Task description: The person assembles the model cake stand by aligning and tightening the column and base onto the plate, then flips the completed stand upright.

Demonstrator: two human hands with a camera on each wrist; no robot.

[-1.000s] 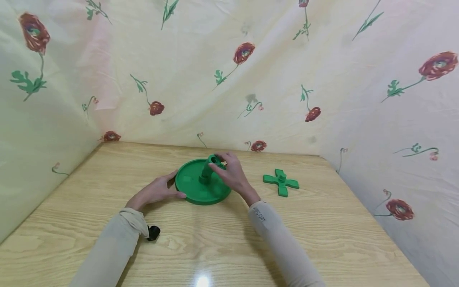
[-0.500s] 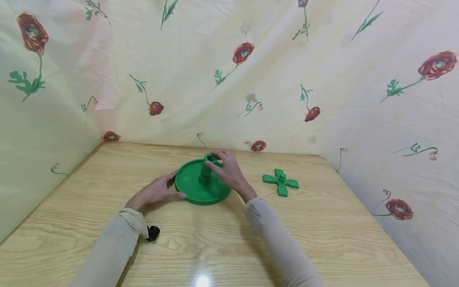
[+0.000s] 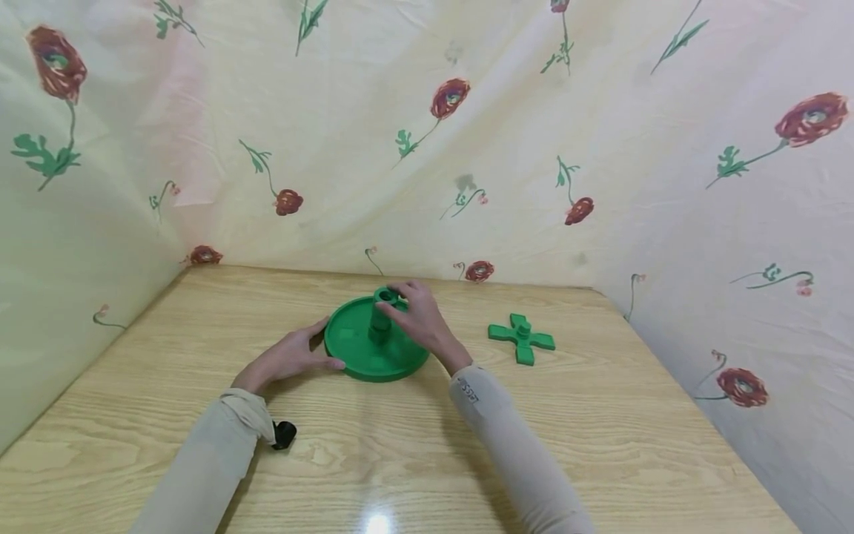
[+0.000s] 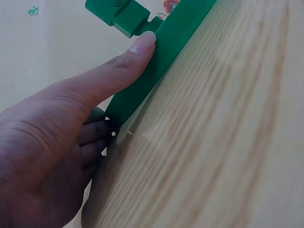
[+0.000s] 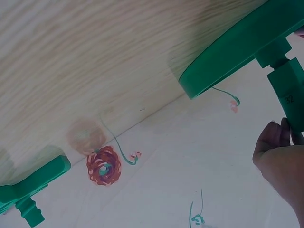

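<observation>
A shallow green round base [image 3: 350, 360] with a raised rim lies on the table in the head view. My left hand [image 3: 293, 356] holds its left side, the thumb on the front edge and the fingers around behind. With fingers and thumb, my right hand [image 3: 422, 319] grips the upper part of a green hollow column [image 3: 380, 320]. The column stands nearly upright over the socket at the base's middle. The right wrist view shows the column [image 5: 289, 88], marked 32, lined up with the socket [image 5: 274, 52], a narrow neck showing between them.
To the right on the wooden table [image 3: 634, 445] lies a green cross-shaped piece [image 3: 524, 339] with a ridged peg standing up from its centre. A small black device [image 3: 284, 435] sits at the left cuff. Flower-patterned cloth [image 3: 373, 148] hangs around the table's back and sides.
The column has gone from leaning right to nearly upright over the socket, my right hand moving left with it. The left hand and the base have stayed in place.
</observation>
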